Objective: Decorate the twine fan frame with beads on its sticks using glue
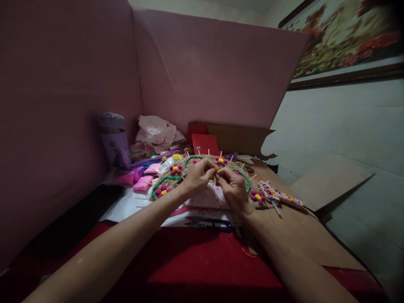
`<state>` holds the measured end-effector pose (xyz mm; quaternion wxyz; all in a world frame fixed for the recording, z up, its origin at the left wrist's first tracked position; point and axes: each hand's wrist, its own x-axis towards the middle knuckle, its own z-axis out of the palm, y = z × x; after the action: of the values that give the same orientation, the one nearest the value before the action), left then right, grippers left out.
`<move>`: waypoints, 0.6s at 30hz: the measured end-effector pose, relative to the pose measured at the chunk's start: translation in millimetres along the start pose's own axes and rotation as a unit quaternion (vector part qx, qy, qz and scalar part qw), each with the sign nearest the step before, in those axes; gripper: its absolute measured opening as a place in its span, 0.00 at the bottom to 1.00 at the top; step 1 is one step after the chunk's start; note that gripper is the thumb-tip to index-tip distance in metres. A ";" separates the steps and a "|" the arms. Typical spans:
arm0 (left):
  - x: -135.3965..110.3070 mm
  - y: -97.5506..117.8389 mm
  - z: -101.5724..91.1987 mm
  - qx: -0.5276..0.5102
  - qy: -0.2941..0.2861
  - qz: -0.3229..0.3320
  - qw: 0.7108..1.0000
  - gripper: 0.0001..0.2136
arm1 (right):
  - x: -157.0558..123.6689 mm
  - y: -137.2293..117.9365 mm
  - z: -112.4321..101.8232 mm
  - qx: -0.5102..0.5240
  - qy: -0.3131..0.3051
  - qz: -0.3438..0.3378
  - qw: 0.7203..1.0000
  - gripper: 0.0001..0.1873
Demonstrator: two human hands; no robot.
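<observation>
Between the fingertips of both hands is a small orange piece of modelling clay point(216, 169). My left hand point(201, 176) is closed in a pinch on its left side, and my right hand point(232, 185) pinches from the right. Under and behind them lies a rounded twine-covered piece point(189, 165), with small sticks poking out around its edge. Magenta clay flowers with yellow centres, such as this flower point(163, 191), and curved green clay strands point(167, 179) decorate it. A few sticks carry coloured tips. My hands hide its middle.
Thread snips point(210, 224) lie in front on white paper, near the red cloth point(176, 256). Pink clay packets point(143, 183) and a purple tumbler point(115, 143) stand left. On the cardboard point(303, 235) at right rests a knife point(277, 208) beside a flower-patterned wrapped object point(280, 195).
</observation>
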<state>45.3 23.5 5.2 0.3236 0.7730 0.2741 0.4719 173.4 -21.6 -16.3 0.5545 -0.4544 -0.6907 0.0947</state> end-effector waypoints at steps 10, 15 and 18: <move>-2.3 1.2 3.3 -0.067 0.007 -0.051 0.996 0.03 | 0.5 4.4 4.3 -0.014 0.003 0.007 1.000 0.09; -1.8 -5.4 1.7 -0.032 0.011 -0.025 0.999 0.04 | 4.8 11.2 4.9 0.041 -0.019 0.017 0.999 0.09; -0.1 -6.8 -5.1 0.037 -0.013 0.018 0.999 0.04 | 6.5 15.4 1.7 0.029 -0.045 0.009 0.999 0.09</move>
<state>39.9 29.0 1.8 0.2897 0.7954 0.2731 0.4570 180.1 -7.5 -22.3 0.5345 -0.4399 -0.7079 0.1403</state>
